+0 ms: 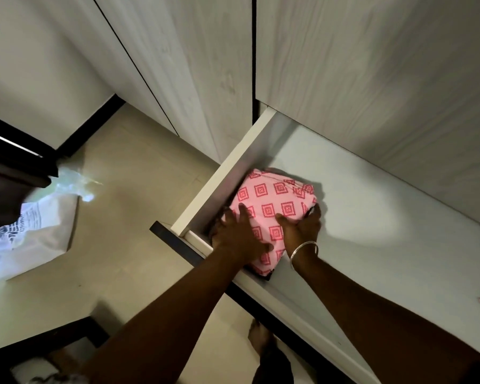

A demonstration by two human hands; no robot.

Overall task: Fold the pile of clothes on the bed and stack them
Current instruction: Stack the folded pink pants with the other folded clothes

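Left hand (pixel 237 234) lies flat, fingers straight, on folded pink patterned cloth (pixel 272 209) in open drawer (pixel 372 195); right hand (pixel 302 225) grips its edge; white bag (pixel 31 234) print unreadable

Dark printed lettering on the white bag (pixel 36 234) lying on the floor at the left: several lines of small text near the upper part, and larger block characters toward the lower left edge. All of it blurred, angled and partly creased, so no word, brand or number legible. No other writing, label or sign to be read anywhere else in view.
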